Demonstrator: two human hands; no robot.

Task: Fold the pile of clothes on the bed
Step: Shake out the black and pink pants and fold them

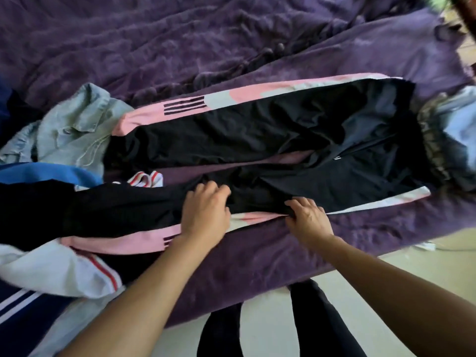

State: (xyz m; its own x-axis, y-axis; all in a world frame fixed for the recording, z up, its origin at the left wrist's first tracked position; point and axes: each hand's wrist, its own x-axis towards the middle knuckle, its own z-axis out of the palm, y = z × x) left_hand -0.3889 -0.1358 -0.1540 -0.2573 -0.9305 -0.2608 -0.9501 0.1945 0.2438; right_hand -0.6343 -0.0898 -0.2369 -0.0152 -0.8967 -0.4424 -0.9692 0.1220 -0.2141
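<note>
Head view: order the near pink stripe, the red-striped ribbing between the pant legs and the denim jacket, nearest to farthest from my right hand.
1. Pink stripe on the track pants, right beside the right hand.
2. Red-striped ribbing, farther left.
3. Denim jacket, far upper left.

a purple fleecy blanket (180, 42) covers the whole surface, full of wrinkles, and its near edge runs slanted over a pale floor (270, 318). on the floor, just beside the right part of this edge, lies a small white thing (426, 246), too blurred to name. in the top right corner shows a green and brown blur (443, 1).
</note>
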